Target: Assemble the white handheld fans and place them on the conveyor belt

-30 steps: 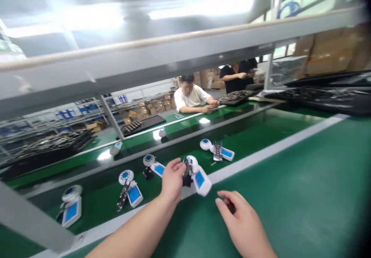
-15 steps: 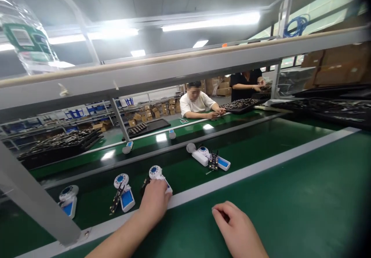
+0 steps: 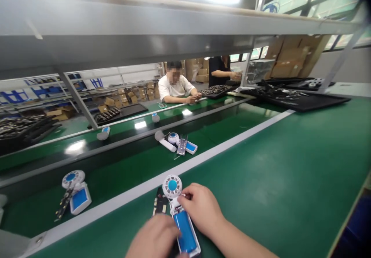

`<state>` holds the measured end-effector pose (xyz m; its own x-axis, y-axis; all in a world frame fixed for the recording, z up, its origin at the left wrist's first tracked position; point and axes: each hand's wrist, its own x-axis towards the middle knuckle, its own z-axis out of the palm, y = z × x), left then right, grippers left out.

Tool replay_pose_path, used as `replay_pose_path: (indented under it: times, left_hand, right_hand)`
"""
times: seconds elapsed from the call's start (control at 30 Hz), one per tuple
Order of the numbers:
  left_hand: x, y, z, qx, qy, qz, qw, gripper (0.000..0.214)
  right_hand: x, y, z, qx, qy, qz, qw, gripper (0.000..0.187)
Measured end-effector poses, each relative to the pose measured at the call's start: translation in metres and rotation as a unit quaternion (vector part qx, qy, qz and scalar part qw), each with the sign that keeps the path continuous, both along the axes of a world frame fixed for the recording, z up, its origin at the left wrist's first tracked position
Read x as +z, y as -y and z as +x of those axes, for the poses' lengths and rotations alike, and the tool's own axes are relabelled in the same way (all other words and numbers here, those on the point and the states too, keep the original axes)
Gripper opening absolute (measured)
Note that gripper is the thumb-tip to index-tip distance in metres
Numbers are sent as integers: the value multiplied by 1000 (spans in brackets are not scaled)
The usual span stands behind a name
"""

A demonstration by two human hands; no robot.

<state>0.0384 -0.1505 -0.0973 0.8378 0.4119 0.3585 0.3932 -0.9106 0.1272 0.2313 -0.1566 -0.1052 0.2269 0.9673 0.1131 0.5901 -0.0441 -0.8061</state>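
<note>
A white handheld fan (image 3: 172, 186) with its handle opened lies over the green work surface in front of me, a blue battery (image 3: 185, 231) showing inside. A black circuit board (image 3: 160, 202) hangs beside it on the left. My right hand (image 3: 203, 207) is closed, thumb and fingertips pinching at the fan's neck just below the round head. My left hand (image 3: 156, 236), blurred by motion, is closed around the lower handle from the left; its fingertips are partly hidden.
Beyond the pale rail, the green belt carries another opened fan (image 3: 79, 198) and a group of fan parts (image 3: 181, 146). Black trays (image 3: 313, 101) of parts stand at the right. A person in a white shirt (image 3: 175, 89) sits across the line. An overhead beam (image 3: 145, 45) spans the view.
My left hand has brought the fan from the belt over the rail to the near work surface. My right hand has moved onto its neck. The view has turned right and down.
</note>
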Motion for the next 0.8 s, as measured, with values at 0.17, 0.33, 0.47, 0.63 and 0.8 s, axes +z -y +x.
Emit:
replay_pose_path:
  times: [0.17,0.33,0.47,0.63,0.8]
  left_hand:
    - [9,-33,-23,309,-26,-91,946,46]
    - [6,-41,-7,308,25,-222,925,27]
    - [17,-35,-5,319,133,-429,834,17]
    - [28,-18,-2,250,309,-648,649,34]
    - [28,-5,12,245,305,-694,604,28]
  right_hand:
    - [0,0,4,48,-68,10,996,21]
    - [0,3,19,137,-131,15,982,24]
    - [0,3,21,145,-135,8,980,20]
    - [3,1,20,183,-143,2,973,22]
    - [2,2,18,188,-138,11,972,22]
